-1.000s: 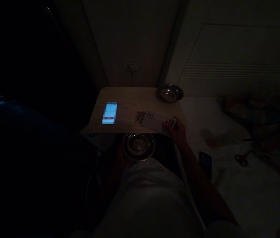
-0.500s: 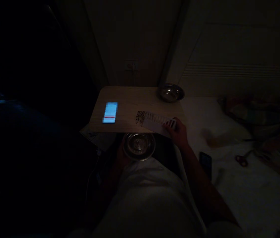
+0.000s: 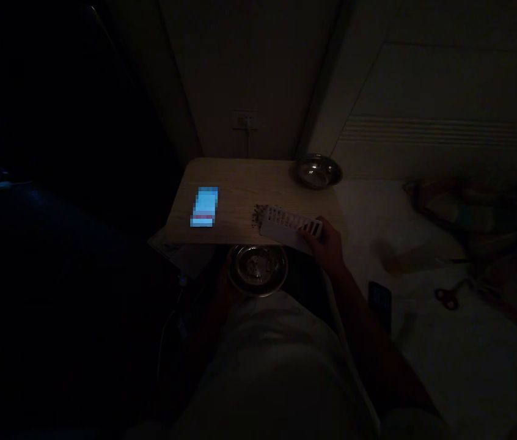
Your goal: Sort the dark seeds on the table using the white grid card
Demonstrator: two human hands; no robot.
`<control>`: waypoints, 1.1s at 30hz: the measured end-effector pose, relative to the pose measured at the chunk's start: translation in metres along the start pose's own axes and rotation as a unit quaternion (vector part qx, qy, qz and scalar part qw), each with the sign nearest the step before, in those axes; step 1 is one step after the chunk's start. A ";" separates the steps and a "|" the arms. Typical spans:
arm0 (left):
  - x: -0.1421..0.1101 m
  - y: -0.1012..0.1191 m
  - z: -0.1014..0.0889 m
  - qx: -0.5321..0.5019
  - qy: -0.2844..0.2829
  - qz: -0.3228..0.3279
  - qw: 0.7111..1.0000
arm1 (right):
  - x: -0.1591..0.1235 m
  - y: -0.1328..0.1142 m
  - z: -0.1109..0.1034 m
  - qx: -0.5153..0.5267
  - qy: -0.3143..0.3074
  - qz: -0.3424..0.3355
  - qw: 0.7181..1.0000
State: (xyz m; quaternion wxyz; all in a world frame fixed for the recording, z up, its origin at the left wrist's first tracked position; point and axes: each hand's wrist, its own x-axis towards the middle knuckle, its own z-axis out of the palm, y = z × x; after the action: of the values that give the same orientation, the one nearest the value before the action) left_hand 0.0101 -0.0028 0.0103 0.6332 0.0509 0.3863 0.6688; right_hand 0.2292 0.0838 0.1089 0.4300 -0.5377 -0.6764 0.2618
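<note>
My right hand (image 3: 326, 247) grips the right end of a white slotted strip (image 3: 283, 232), which rests on or just over the table near its front edge. At the strip's left end lies a patch of small dark bits (image 3: 257, 216), too dim to name. Just below the table's front edge is a shiny metal bowl (image 3: 258, 287), with small bits inside it. My left hand (image 3: 227, 284) holds the bowl by its left side; most of its fingers are hidden beneath the bowl and in shadow.
The small wooden table (image 3: 235, 177) carries a lit phone (image 3: 205, 206) on the left and a second metal bowl (image 3: 318, 172) at the back right. On the white bedding at right are a dark phone (image 3: 380, 302) and red-handled scissors (image 3: 446, 298). A wall socket (image 3: 244, 120) has a plug in it.
The white strip has shifted slightly left over the dark bits, and less of the patch shows beside it. The bowl in my left hand stays under the table edge.
</note>
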 end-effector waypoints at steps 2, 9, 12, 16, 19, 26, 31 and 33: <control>-0.002 0.000 0.000 0.006 0.006 0.008 1.000 | 0.000 0.000 0.000 0.004 -0.001 -0.001 1.000; -0.002 0.003 0.002 0.038 -0.001 0.006 0.999 | 0.000 0.002 -0.001 -0.004 0.000 0.001 1.000; -0.004 0.006 0.002 0.040 -0.004 0.006 0.999 | 0.000 0.001 0.001 0.001 -0.011 0.000 1.000; -0.009 0.009 0.000 0.044 -0.001 0.033 0.998 | -0.001 -0.002 0.002 0.005 -0.021 -0.002 1.000; -0.007 0.009 0.004 0.042 0.002 0.025 0.999 | -0.001 -0.003 0.003 0.011 -0.034 0.001 0.999; -0.003 0.006 0.011 0.026 -0.005 -0.021 0.999 | -0.001 -0.005 -0.001 -0.006 -0.016 -0.015 1.000; -0.014 0.007 0.010 0.035 -0.003 0.033 0.999 | -0.004 -0.008 -0.004 -0.016 -0.019 -0.010 1.000; -0.016 0.006 0.013 0.036 -0.007 0.046 0.998 | -0.004 -0.007 -0.004 -0.017 -0.017 -0.009 1.000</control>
State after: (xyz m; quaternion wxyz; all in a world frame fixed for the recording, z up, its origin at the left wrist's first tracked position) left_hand 0.0153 -0.0106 0.0299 0.6020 0.0962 0.4025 0.6828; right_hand 0.2295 0.0770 0.1158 0.4113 -0.5343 -0.6928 0.2558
